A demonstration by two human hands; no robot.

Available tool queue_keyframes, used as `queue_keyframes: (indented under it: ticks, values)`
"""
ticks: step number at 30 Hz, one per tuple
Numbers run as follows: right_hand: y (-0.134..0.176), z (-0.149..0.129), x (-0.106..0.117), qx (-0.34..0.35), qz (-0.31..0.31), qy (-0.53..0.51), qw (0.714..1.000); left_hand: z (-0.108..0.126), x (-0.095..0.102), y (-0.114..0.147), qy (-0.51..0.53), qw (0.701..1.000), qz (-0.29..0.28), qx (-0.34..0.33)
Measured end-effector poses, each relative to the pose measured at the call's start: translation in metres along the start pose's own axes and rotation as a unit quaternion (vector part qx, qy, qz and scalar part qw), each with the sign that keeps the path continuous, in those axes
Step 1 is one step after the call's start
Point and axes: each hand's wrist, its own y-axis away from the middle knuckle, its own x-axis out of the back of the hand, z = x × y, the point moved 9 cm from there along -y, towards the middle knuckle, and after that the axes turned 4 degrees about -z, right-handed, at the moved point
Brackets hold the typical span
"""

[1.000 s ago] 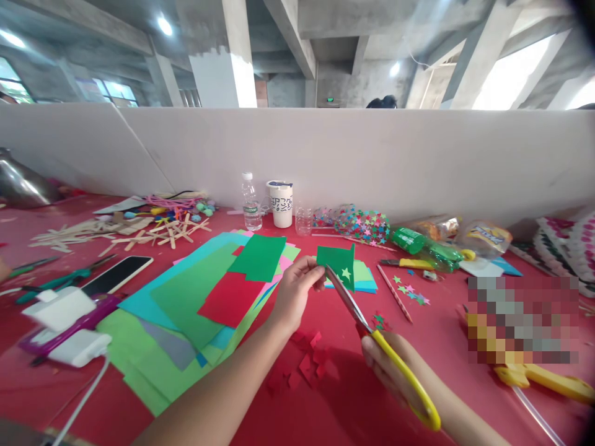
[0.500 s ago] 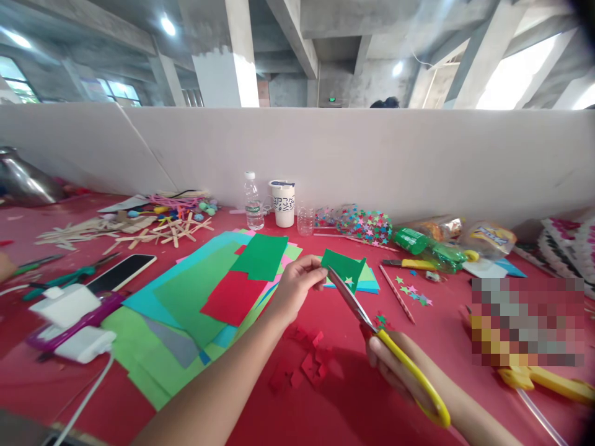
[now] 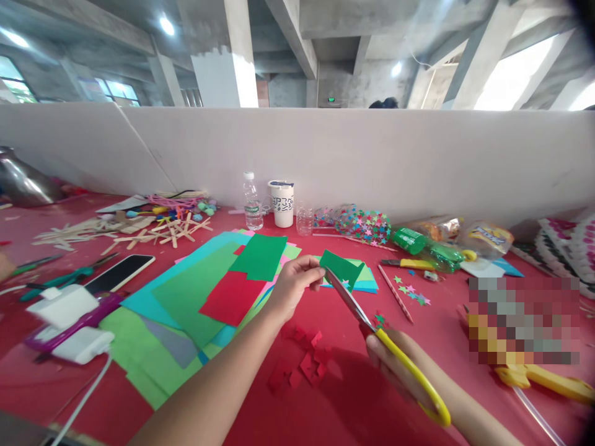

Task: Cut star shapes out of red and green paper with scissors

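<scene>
Between thumb and fingers, my left hand (image 3: 297, 280) pinches the left corner of a small dark green paper piece (image 3: 340, 266). My right hand (image 3: 395, 356) grips yellow-handled scissors (image 3: 411, 375), whose blades point up and left. Their tips reach the green paper close to my left fingertips; whether the blades are cutting into it I cannot tell. Red paper scraps (image 3: 304, 359) lie on the table below my hands. Left of my left hand are a red sheet (image 3: 232, 298) and a larger dark green sheet (image 3: 263, 255) on a pile of coloured paper (image 3: 139, 359).
At the back stand a water bottle (image 3: 252, 207) and a white cup (image 3: 282, 207). Star confetti fills a clear bottle (image 3: 367, 224). A yellow cutter (image 3: 411, 264) and striped straw (image 3: 395, 292) lie right, a yellow glue gun (image 3: 539, 376) nearer. A phone (image 3: 123, 274) rests left.
The green paper has tilted slightly, and the scissor blades have shifted a little to the left at its edge. My hands keep nearly the same places.
</scene>
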Motion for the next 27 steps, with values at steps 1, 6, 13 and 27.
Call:
queue_keyframes:
  ticks: [1,6,13,27]
  values:
    - [-0.001,0.002,-0.001,0.000,-0.001,-0.010,1.000,-0.001,-0.001,0.000,0.006,1.000,0.001,0.001]
    - [-0.003,0.007,-0.003,0.009,0.000,-0.042,0.999,-0.008,-0.004,0.002,0.061,0.998,0.012,0.007]
    - [-0.001,0.003,-0.002,0.003,-0.002,-0.028,1.000,-0.003,-0.003,0.003,0.040,0.999,0.011,-0.019]
    - [-0.004,0.005,-0.002,0.015,-0.018,-0.031,0.999,0.010,-0.004,0.003,-0.043,0.998,0.002,-0.051]
